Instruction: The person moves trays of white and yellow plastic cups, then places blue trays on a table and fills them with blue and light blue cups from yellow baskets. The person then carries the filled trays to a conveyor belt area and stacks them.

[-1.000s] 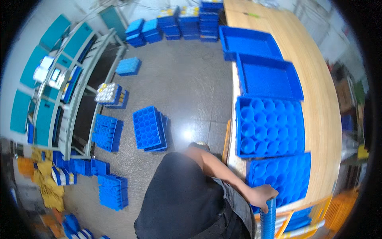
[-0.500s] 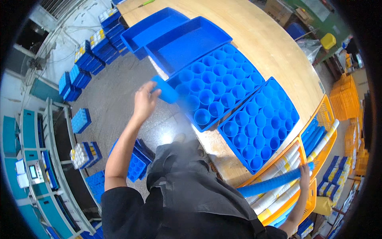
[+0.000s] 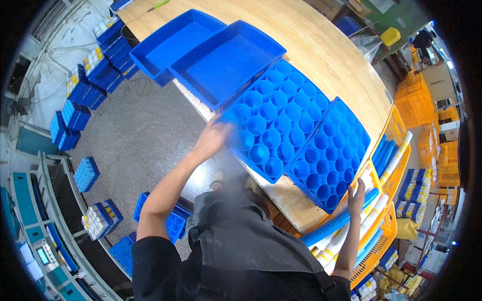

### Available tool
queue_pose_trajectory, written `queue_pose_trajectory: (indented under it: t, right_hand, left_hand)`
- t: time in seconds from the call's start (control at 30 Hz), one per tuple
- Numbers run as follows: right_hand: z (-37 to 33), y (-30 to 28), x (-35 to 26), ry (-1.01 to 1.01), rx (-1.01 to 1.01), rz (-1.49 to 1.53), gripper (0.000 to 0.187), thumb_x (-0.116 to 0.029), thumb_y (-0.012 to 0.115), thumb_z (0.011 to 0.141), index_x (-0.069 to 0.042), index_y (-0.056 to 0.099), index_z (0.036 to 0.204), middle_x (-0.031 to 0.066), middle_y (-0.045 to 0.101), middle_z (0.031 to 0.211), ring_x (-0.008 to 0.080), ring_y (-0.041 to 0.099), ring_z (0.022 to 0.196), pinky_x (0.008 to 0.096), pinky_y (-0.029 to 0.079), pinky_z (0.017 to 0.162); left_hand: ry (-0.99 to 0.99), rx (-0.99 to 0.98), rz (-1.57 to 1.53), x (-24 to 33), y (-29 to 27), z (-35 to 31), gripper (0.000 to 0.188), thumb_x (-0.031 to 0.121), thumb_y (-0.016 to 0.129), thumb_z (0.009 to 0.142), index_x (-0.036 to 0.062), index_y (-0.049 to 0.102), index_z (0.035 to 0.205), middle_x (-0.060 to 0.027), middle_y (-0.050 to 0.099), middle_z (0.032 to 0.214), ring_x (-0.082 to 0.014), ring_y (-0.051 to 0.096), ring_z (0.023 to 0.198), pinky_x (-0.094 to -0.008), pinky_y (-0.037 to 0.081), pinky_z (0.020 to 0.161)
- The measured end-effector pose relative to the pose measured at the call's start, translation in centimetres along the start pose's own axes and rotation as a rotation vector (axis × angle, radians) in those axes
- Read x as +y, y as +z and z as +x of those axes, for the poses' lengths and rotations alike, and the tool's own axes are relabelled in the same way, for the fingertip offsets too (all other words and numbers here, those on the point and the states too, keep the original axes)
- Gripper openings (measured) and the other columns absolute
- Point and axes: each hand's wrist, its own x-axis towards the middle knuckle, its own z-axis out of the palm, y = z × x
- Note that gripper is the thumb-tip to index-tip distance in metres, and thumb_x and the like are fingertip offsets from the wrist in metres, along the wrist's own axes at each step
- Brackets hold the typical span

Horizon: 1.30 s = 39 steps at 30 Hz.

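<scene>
My left hand [image 3: 213, 139] is at the near-left edge of a blue tray filled with rows of blue cups [image 3: 271, 136]. Its fingers close around a blue cup [image 3: 229, 119], blurred by motion, at the tray's corner. Beside this tray, to the right, lies a second blue tray of upright cups [image 3: 323, 165]. My right hand [image 3: 356, 196], fingers spread, is over the orange crate just past that tray's corner. Under and beside it lie a long nested stack of blue cups [image 3: 326, 228] and several white stacks with yellow bands [image 3: 337, 244].
Two blue trays with bare bottoms [image 3: 228, 62] overlap at the table's left edge. The wooden table [image 3: 321, 50] curves away behind. More orange crates [image 3: 396, 118] stand at right. Stacked blue trays [image 3: 103, 70] of cups stand on the floor at left, near a machine frame [image 3: 60, 195].
My left hand has carried the blue cup rightward to the tray's edge. My right hand has left the end of the blue stack and moved toward the second tray's corner. The view has shifted.
</scene>
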Motion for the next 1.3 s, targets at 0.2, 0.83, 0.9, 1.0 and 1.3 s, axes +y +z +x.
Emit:
queue_pose_trajectory:
  t: [0.2,0.83,0.9,1.0,1.3]
  right_hand:
    - [1.8,4.8,-1.2,0.709,-0.256,0.815,0.069,-0.046,0.060,0.099,0.007,0.046,0.141,0.0204,0.060,0.131,0.0287,0.058,0.121,0.0389,0.046,0.105]
    - [1.4,8.8,11.5,0.783,-0.627,1.252,0.037,-0.014,0.060,0.089,0.002,0.060,0.123,0.0135,0.068,0.111,0.0321,0.067,0.102,0.0445,0.055,0.091]
    - [-0.9,7.7,10.1,0.943,-0.638,1.202,0.037,-0.019,0.061,0.088,0.003,0.062,0.119,0.0139,0.068,0.112,0.0298,0.067,0.102,0.0428,0.055,0.090]
    - [-4.1,4.2,5.6,0.858,-0.519,0.987,0.037,-0.017,0.058,0.088,0.003,0.062,0.119,0.0136,0.068,0.112,0.0276,0.067,0.099,0.0411,0.056,0.089]
    - [-9.1,-2.8,-27.4,0.475,-0.664,1.008,0.041,-0.011,0.051,0.091,0.002,0.056,0.129,0.0154,0.065,0.121,0.0290,0.066,0.103,0.0424,0.056,0.092]
  left_hand:
    - [-0.234,0.352,-0.106,2.0,1.2,-2.9,0.045,0.017,0.070,0.089,0.0007,0.055,0.128,-0.0228,0.053,0.127,-0.0423,0.051,0.119,-0.0511,0.041,0.107]
    - [-1.670,0.075,-0.924,7.5,-4.5,-24.0,0.056,0.042,0.074,0.077,-0.0035,0.072,0.110,-0.0141,0.072,0.096,-0.0223,0.067,0.080,-0.0353,0.054,0.073]
    - [-1.712,0.165,-0.902,8.1,-8.0,-31.8,0.032,0.028,0.067,0.083,-0.0010,0.073,0.094,-0.0075,0.069,0.083,-0.0168,0.062,0.070,-0.0329,0.049,0.063]
    - [-1.859,0.406,-0.860,11.5,-11.3,-43.6,0.021,0.025,0.067,0.082,0.0068,0.066,0.072,-0.0002,0.057,0.064,-0.0126,0.048,0.058,-0.0329,0.035,0.051]
    - [-2.364,1.383,-0.909,17.9,-1.4,-70.7,0.014,0.016,0.064,0.081,0.0046,0.065,0.089,-0.0056,0.063,0.073,-0.0182,0.060,0.060,-0.0338,0.048,0.047]
